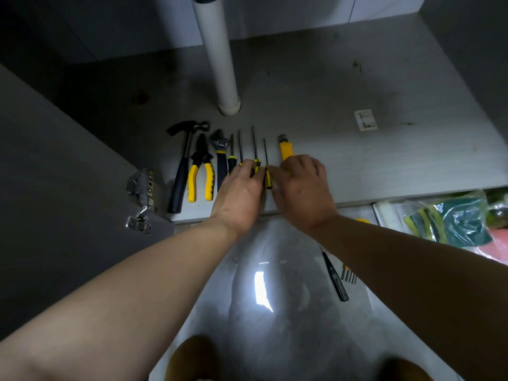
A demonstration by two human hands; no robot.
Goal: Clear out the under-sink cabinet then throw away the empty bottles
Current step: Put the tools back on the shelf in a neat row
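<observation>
A row of yellow-and-black tools lies near the front edge of the cabinet floor (357, 166): a hammer (182, 166), pliers (202, 171), an adjustable wrench (220, 152), several screwdrivers (254, 144) and a yellow utility knife (286, 148). My left hand (239, 193) lies over the screwdriver handles with its fingers laid on them. My right hand (302, 188) pinches the rightmost screwdriver (267, 171) at its handle and covers the knife's lower end. No bottles are in view.
A white drain pipe (217, 56) stands on the cabinet floor behind the tools. An open door with a metal hinge (141, 196) is at the left. On the floor lie a thin black tool (335, 276), small bits (349, 276) and bagged sponges (450, 218).
</observation>
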